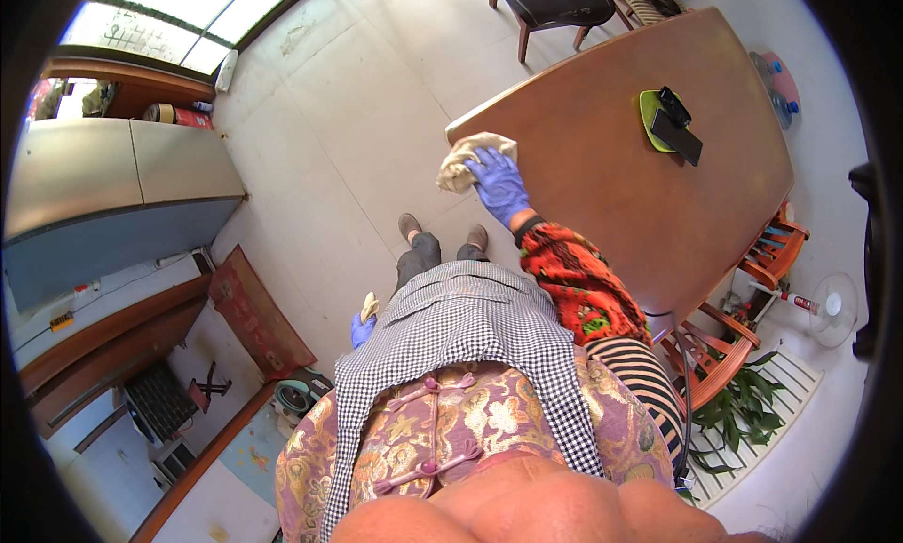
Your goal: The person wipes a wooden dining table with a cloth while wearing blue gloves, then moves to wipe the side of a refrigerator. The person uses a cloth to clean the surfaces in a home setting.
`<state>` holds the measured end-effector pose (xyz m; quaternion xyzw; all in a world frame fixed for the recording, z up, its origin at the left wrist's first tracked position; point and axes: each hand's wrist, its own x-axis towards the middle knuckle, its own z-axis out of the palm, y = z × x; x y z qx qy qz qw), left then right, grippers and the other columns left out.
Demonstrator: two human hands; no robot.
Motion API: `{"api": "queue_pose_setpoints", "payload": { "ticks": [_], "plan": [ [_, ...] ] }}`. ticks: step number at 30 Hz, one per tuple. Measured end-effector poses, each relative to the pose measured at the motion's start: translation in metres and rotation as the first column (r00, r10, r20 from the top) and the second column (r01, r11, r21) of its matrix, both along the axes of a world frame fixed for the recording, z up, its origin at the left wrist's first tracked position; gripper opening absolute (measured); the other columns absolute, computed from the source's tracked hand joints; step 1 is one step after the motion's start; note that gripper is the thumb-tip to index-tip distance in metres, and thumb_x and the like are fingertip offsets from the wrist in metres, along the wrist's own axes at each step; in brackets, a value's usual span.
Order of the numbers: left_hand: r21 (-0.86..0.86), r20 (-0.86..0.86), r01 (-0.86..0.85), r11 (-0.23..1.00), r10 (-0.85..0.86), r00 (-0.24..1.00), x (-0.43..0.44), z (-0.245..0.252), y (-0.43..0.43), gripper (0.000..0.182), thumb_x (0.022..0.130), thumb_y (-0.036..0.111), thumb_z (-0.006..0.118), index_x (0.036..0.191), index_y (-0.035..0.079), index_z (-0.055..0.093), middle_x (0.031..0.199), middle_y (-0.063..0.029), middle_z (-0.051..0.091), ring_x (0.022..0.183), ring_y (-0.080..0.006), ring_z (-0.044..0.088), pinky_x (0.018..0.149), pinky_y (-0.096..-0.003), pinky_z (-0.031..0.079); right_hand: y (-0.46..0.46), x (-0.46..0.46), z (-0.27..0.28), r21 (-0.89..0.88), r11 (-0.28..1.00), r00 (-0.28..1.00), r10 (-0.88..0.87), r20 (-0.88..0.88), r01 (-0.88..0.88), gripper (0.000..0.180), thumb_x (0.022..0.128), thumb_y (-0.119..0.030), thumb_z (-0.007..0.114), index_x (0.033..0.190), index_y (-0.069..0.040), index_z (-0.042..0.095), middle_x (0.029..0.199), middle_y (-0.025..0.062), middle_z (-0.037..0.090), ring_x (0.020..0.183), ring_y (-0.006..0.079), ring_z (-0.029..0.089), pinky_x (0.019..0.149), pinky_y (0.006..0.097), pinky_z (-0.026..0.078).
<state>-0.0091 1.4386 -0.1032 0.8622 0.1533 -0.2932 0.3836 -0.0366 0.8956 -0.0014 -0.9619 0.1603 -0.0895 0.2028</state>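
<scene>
My right hand [499, 186], in a purple glove, presses a crumpled cream cloth [458, 167] at the corner of the brown wooden table [621, 211]. Part of that cloth hangs over the table's edge. Low at my side, my left hand [362, 331] wears a matching glove and is partly hidden by my checked apron [451, 310]. A small bunched piece of pale cloth [370, 305] sticks up from its fingers. Farther along the tabletop lies a green plate [647, 119], bearing a black phone [677, 138] and another small black object [674, 107].
A black-seated chair [557, 3] stands beyond the table, and wooden chairs [712, 366] line its right side. Near them are a potted plant [741, 405], a fan [832, 306] and large water bottles [782, 109]. Cabinets [77, 172] and a red mat [257, 313] are at left.
</scene>
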Motion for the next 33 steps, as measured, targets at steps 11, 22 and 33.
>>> {"api": "queue_pose_setpoints", "payload": {
  "ticks": [11, 22, 33],
  "plan": [
    [-0.048, -0.019, -0.016, 0.999, 0.015, 1.0, 0.069, -0.032, 0.021, 0.033, 0.1, 0.018, 0.074, 0.13, 0.005, 0.067, 0.101, -0.0054, 0.072, 0.091, -0.0164, 0.066, 0.082, -0.0323, 0.053, -0.09, 0.057, -0.01, -0.042, 0.956, 0.956, -0.29, -0.034, 0.289, 0.043, 0.098, -0.019, 0.051, 0.138, -0.014, 0.065, 0.152, 0.011, 0.059, 0.142, 0.0304, 0.053, 0.121, 0.0457, 0.039],
    [-0.034, -0.007, 0.14, 0.99, -0.14, 0.99, 0.191, -0.045, 0.016, 0.031, 0.1, 0.02, 0.074, 0.125, 0.004, 0.067, 0.091, -0.0037, 0.068, 0.078, -0.0142, 0.06, 0.071, -0.0326, 0.05, -0.003, 0.027, -0.001, -0.028, 0.929, 0.929, -0.369, -0.03, 0.368, 0.048, 0.093, -0.015, 0.064, 0.141, -0.01, 0.063, 0.149, 0.0146, 0.06, 0.141, 0.0364, 0.052, 0.122, 0.0463, 0.038],
    [0.055, -0.017, 0.274, 0.96, -0.273, 0.962, 0.3, -0.04, 0.007, 0.026, 0.098, 0.02, 0.072, 0.119, 0.004, 0.069, 0.078, -0.0017, 0.062, 0.067, -0.0126, 0.055, 0.061, -0.032, 0.044, -0.055, 0.027, 0.008, -0.075, 0.668, 0.671, -0.741, 0.032, 0.741, 0.039, 0.095, -0.014, 0.055, 0.131, -0.005, 0.067, 0.14, 0.0206, 0.064, 0.131, 0.0377, 0.06, 0.117, 0.0474, 0.043]
  ]
}}
